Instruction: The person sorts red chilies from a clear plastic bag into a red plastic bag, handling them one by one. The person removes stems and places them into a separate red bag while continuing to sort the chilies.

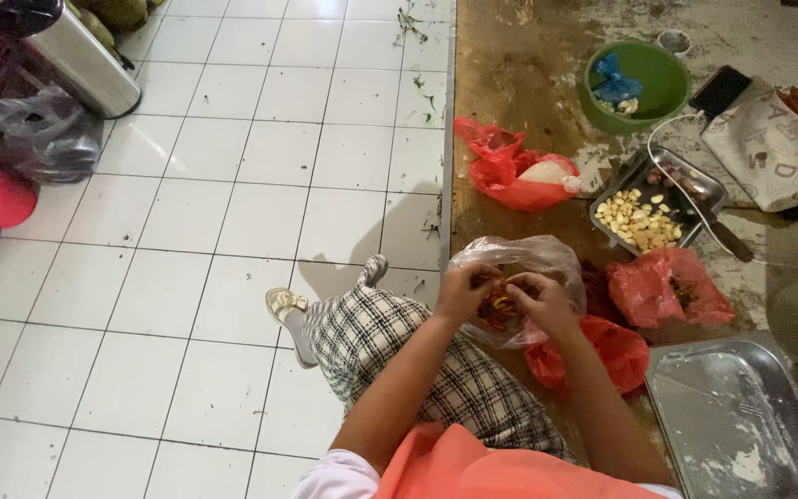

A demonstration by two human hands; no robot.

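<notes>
The clear plastic bag (521, 263) sits on the person's lap, just over the checked trousers (390, 351), near the middle of the picture. Inside it are small red and yellow bits (496, 307); they look like chillies, but they are too small to be sure. Both hands are at the mouth of the bag. The left hand (464, 289) has its fingers curled on the bits and the bag's edge. The right hand (539, 300) pinches at the same spot, fingers bent tight. I cannot tell just which piece each hand holds.

The bag is thin and soft. If the fingers pull too hard, I think it could rip, and the bits would drop onto the white tiled floor (196, 231) on the left. The bag also has nothing firm under it, so it could tip off the knee.

Just under the right arm lies a red bag (602, 356), and another red bag (662, 286) is to its right. Loose bits could slip down between them and get lost. A steel tray (741, 425) sits near on the right, with white smears on it. Farther away is a small tray of pale cloves (639, 222), with a knife (722, 236) resting at its right edge. A reaching hand could bump that knife. If the red bits are hot chillies, juice on the fingers could sting.
</notes>
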